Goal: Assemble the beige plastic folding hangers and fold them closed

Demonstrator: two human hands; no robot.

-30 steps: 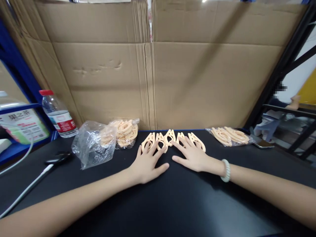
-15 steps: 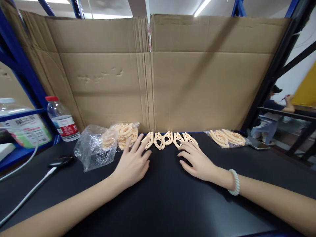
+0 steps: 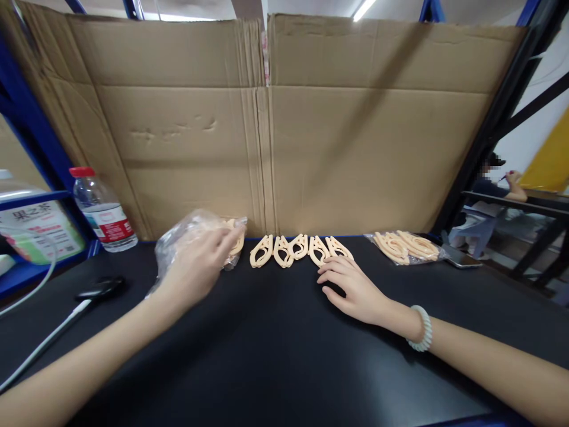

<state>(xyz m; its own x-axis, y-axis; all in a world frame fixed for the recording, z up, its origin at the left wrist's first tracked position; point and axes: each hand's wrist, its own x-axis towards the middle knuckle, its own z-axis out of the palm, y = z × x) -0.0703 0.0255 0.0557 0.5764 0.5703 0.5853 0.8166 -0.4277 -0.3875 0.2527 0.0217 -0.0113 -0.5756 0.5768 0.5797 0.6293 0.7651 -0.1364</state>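
My left hand [image 3: 198, 264], somewhat blurred, reaches over a crinkled clear plastic bag [image 3: 169, 249] on the left; its fingers stretch toward several beige pieces in clear wrap [image 3: 237, 243]. Part of the bag and its contents is hidden behind the hand. A row of several beige plastic pieces that look like folded hangers [image 3: 261, 252] lies along the back of the black table, against the cardboard. My right hand [image 3: 351, 290], with a pale coil band on its wrist, rests open on the table, fingertips at the rightmost piece [image 3: 338, 248] of the row.
More beige pieces in a clear bag [image 3: 406, 247] lie at the back right, beside a phone [image 3: 462, 258]. On the left stand a red-capped water bottle [image 3: 104, 213] and a black device [image 3: 100, 287] with a white cable. A cardboard wall [image 3: 373, 130] closes the back. Another person sits far right.
My left hand has moved left, from the row's left end to the plastic bag. The bag has shifted right and bunched up. My right hand has stayed in place.
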